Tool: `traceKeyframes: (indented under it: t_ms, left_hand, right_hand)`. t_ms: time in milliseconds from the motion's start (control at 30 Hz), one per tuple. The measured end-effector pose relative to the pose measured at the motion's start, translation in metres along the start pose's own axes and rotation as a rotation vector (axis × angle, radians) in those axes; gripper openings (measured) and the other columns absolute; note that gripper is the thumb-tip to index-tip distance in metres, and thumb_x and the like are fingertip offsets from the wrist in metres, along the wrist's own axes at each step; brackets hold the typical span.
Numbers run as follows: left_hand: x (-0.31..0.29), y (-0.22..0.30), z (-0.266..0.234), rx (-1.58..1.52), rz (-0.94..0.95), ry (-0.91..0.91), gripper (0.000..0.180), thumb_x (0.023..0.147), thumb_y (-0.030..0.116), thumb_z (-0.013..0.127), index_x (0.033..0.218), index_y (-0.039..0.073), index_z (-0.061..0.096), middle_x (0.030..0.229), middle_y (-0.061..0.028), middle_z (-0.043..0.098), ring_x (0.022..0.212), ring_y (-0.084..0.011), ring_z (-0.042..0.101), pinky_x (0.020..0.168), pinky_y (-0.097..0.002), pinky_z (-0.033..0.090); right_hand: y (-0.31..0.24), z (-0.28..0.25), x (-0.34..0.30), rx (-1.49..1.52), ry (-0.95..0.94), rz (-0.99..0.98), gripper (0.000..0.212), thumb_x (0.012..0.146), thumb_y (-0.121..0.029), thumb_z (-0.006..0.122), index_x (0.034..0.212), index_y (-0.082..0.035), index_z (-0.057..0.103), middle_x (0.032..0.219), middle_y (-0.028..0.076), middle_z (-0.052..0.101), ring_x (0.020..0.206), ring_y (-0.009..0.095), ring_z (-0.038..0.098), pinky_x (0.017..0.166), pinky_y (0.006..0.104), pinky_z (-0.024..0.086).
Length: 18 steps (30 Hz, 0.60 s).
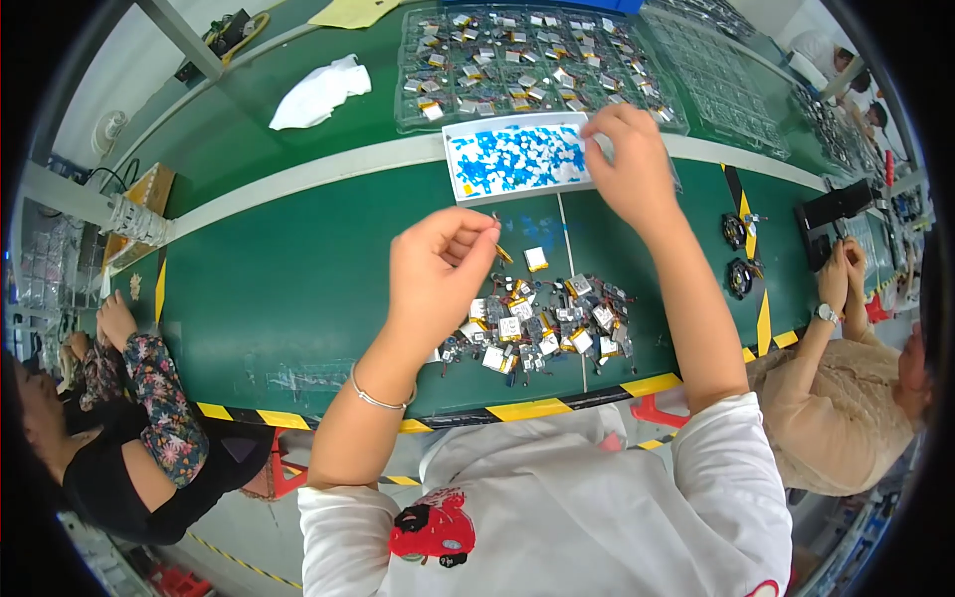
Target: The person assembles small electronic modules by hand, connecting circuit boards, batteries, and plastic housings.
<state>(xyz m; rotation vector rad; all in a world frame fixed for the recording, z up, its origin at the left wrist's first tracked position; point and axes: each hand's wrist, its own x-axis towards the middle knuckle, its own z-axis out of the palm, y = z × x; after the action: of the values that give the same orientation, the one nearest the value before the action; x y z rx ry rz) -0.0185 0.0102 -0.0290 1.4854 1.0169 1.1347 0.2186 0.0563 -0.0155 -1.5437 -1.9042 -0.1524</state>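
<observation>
My left hand (438, 259) is closed in a pinch above the green bench. Between its fingers is a small battery (504, 255), seen nearly edge-on with yellow tape, and a wire end pokes out above the fingertips. My right hand (629, 159) is over the right end of a shallow white tray (466, 197), thumb and fingers curled together. Whatever they pinch is too small to make out. Inside the tray lie many small blue and white pieces (517, 154). Below my hands spreads a pile of small silver batteries with wires and dark parts (537, 328); one battery (536, 259) lies just above it.
A raised shelf behind holds clear compartment trays (517, 60) of batteries and a white cloth (323, 93). Two round black parts (737, 254) lie to the right by striped tape. Co-workers sit on both sides, a sleeve (169, 408) left and hands (844, 269) right.
</observation>
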Motion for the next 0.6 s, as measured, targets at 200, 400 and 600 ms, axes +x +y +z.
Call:
traceKeyframes:
  t_ms: [200,400,600]
  left_hand:
    - [0.005,0.01,-0.007,-0.254,-0.19,-0.063,0.009,0.083,0.001,0.062,0.092,-0.002,0.06,0.078,-0.006,0.064,0.069,-0.0102,0.062,0.062,-0.0227,0.051]
    - [0.009,0.006,-0.006,-0.331,-0.245,-0.014,0.024,0.082,-0.002,0.061,0.093,0.004,0.04,0.079,-0.0153,0.065,0.074,-0.0163,0.065,0.066,-0.0274,0.054]
    - [0.015,0.005,-0.015,-0.228,-0.239,-0.04,0.017,0.082,0.0,0.061,0.087,0.004,0.046,0.077,-0.0131,0.066,0.072,-0.0142,0.064,0.061,-0.024,0.053]
  right_hand:
    - [0.033,-0.011,-0.035,0.022,0.003,0.267,0.01,0.075,-0.007,0.063,0.081,0.001,0.061,0.095,0.012,0.063,0.088,0.024,0.06,0.073,0.0323,0.048]
    - [0.03,-0.025,-0.033,0.135,-0.084,0.262,0.019,0.074,-0.007,0.064,0.092,-0.003,0.059,0.097,0.011,0.061,0.091,0.024,0.06,0.074,0.0327,0.048]
    - [0.033,-0.015,-0.041,-0.047,-0.08,0.145,0.012,0.076,-0.003,0.058,0.088,-0.004,0.06,0.09,0.011,0.06,0.085,0.032,0.058,0.074,0.0391,0.047]
